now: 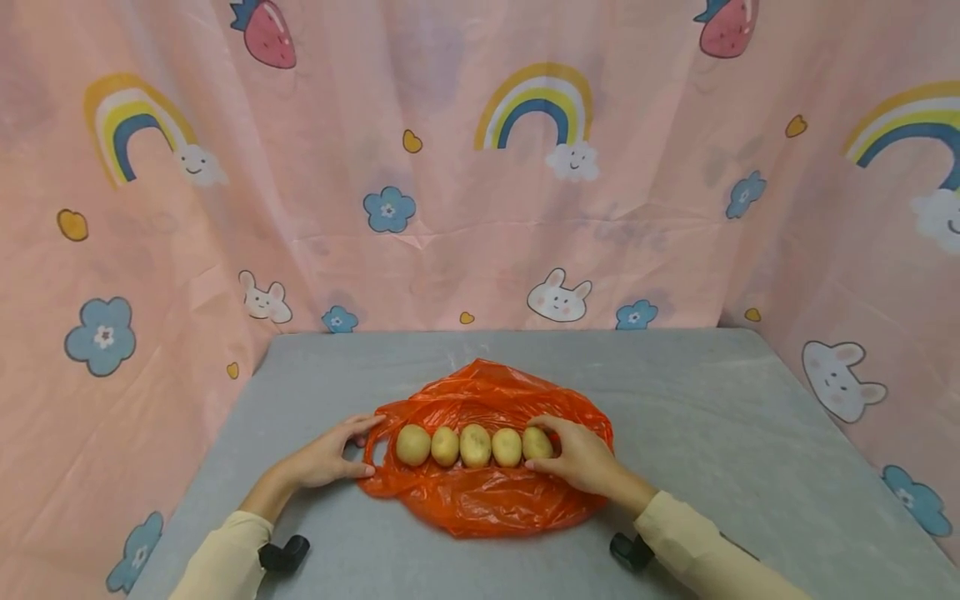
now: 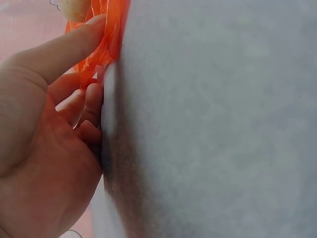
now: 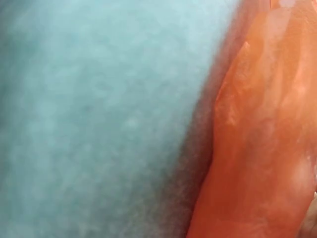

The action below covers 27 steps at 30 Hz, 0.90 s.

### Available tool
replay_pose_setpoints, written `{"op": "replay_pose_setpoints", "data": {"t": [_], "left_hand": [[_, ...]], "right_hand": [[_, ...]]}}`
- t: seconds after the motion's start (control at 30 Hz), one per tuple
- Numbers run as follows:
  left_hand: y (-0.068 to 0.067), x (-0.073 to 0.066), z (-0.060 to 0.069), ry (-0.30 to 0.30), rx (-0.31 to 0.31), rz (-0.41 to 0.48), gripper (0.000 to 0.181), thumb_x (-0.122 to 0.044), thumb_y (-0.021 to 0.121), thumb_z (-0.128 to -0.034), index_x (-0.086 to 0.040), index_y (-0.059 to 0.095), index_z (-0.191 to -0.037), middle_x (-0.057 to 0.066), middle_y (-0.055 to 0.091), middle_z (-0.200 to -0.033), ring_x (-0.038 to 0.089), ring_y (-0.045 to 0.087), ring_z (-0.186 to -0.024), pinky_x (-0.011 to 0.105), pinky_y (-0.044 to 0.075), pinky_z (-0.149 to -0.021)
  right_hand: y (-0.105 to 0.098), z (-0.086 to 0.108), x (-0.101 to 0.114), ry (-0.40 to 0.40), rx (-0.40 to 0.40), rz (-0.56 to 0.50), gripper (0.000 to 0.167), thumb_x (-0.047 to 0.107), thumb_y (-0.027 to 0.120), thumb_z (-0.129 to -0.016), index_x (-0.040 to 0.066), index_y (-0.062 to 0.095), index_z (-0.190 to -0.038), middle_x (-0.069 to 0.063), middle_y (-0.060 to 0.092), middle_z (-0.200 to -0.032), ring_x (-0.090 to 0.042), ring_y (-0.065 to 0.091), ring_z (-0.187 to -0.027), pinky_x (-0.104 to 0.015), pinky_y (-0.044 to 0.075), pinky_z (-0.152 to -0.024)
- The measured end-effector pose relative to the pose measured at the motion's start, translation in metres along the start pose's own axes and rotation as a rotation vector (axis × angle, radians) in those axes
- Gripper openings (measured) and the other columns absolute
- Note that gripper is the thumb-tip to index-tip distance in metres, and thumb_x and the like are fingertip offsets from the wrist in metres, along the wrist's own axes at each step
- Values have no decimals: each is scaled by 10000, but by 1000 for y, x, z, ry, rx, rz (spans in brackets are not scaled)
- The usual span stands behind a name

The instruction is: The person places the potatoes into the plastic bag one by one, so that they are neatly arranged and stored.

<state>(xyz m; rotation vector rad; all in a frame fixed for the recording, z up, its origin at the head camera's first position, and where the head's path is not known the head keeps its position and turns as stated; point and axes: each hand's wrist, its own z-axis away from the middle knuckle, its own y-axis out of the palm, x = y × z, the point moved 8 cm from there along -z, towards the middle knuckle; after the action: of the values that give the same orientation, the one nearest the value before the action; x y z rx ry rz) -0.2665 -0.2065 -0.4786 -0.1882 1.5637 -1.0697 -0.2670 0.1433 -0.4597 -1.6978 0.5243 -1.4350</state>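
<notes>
Several potatoes (image 1: 476, 446) lie side by side in a row on a flattened orange-red plastic bag (image 1: 495, 500). At the row's right end, my right hand (image 1: 581, 454) holds the last potato (image 1: 537, 443), thumb on the near side and fingers on the far side. My left hand (image 1: 330, 454) is at the bag's left end, thumb and fingers spread apart and touching the edge around a handle loop. In the left wrist view, the thumb of the left hand (image 2: 44, 129) rests against crumpled bag plastic (image 2: 111, 29). Only bag (image 3: 262, 148) and tabletop show clearly in the right wrist view.
A grey-covered table (image 1: 712, 417) lies beneath the bag. Pink printed curtain (image 1: 450, 250) hangs behind and along both sides. Black wrist-worn devices (image 1: 285, 553) sit by both beige sleeves (image 1: 232, 554).
</notes>
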Motion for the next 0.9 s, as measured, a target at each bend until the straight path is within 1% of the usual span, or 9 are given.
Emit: {"op": "replay_pose_setpoints", "data": {"t": [0.23,0.43,0.57,0.73,0.9], "left_hand": [[1,1,0,-13,0,20,808,-293,776,-889,-38,386,-1549,260,370,-1546,224,483,-1116,462,394,-1018],[0,3,0,-15,-6,5,791,-295,776,-891,-52,402,-1544,231,399,-1521,225,468,-1109,408,402,-981],[0,3,-1,-18,-8,8,795,-301,779,-888,-47,404,-1542,223,402,-1527,221,466,-1108,393,399,-983],[-2,0,-3,9,-19,1,794,-295,779,-887,-31,407,-1537,236,402,-1528,218,478,-1102,368,401,-990],[0,-1,-2,-5,-10,-16,801,-301,787,-879,-39,412,-1536,227,403,-1536,210,489,-1107,360,412,-984]], "right_hand": [[1,0,1,30,26,-4,547,319,867,-794,148,654,-1268,-32,696,-1227,-176,628,-1053,-488,523,-964],[0,-3,0,50,41,-8,533,308,875,-783,151,663,-1245,-34,699,-1198,-170,620,-1019,-479,529,-954],[-1,-5,3,27,36,3,528,311,878,-778,141,668,-1232,-46,706,-1196,-182,632,-1025,-476,532,-940],[-4,-4,5,-8,12,12,539,336,877,-775,126,671,-1227,-59,715,-1195,-206,646,-1044,-472,531,-929],[-2,-1,1,-1,20,9,554,349,869,-784,129,658,-1247,-59,707,-1208,-204,641,-1049,-476,531,-928]]}}
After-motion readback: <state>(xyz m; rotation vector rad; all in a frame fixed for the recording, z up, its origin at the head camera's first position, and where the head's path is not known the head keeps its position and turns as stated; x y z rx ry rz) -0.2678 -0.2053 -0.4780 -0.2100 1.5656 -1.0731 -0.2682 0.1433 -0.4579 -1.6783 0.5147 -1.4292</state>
